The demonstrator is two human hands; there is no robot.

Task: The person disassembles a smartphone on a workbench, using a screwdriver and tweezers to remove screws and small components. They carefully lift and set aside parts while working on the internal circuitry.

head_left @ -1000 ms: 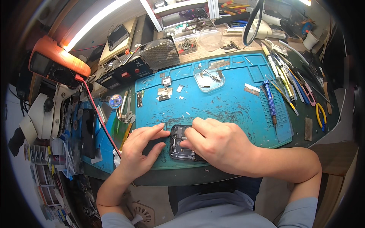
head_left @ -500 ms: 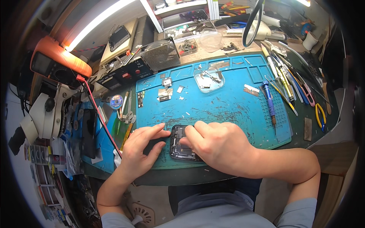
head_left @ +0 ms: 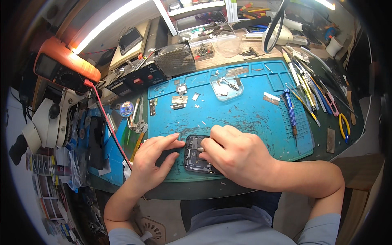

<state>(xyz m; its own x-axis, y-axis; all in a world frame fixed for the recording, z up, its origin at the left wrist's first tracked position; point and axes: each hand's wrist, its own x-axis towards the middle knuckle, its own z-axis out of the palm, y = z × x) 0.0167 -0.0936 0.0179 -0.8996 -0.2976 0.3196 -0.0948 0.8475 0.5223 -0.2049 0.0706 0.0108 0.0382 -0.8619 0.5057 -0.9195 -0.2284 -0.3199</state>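
An opened smartphone [head_left: 199, 161] lies on the blue work mat [head_left: 241, 112] near its front edge, with dark inner parts showing. My left hand [head_left: 153, 157] is at its left side, thumb and fingers apart. The fingertips come up to the phone's upper left edge, and nothing is in the hand. Over the phone's right half, my right hand [head_left: 239, 157] is closed in a pinch. A small greyish metallic piece [head_left: 200, 149] shows at its fingertips; the rest of it is hidden, so its kind is unclear. The hand covers much of the phone's right side.
A blue screwdriver [head_left: 290, 112] lies at the mat's right, beside pens, tweezers and yellow-handled pliers [head_left: 344, 127]. A clear plastic box [head_left: 227, 88] with small parts sits at the back. An orange multimeter [head_left: 67, 61] and a dark phone [head_left: 96, 143] are at the left.
My right fingers have shifted slightly over the phone, and the small metallic piece shows more plainly between them. My left hand keeps its pose. The whole view has moved a little.
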